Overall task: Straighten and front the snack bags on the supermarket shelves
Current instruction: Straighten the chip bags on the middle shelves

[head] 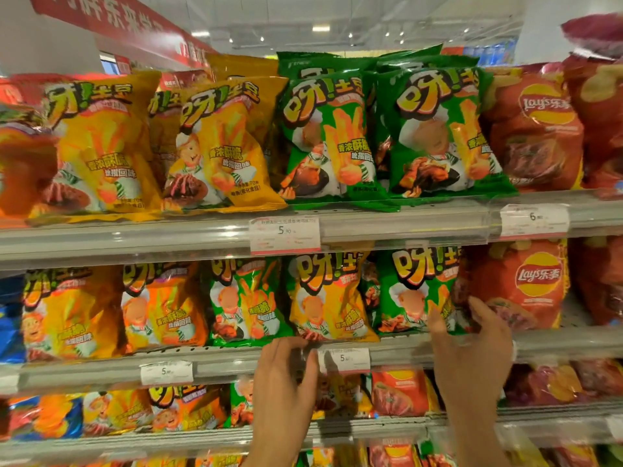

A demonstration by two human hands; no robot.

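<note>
Left hand point(286, 372) pinches yellow bag's point(328, 298) bottom edge; right hand point(472, 348) grips green bag's point(416, 291) right side. Risk: uneven pull tips either onto the shelf lip point(215, 365) below the hands.

On the middle shelf point(236, 357), bags point(332, 298) stand side by side. The left hand point(286, 375) sits below them, the right hand point(472, 345) further right.

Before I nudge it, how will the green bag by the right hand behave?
The green bag looks puffed with air, so probably light and springy. Its glossy film may slip under the right hand. Standing on its narrow bottom edge, it could tip.
</note>
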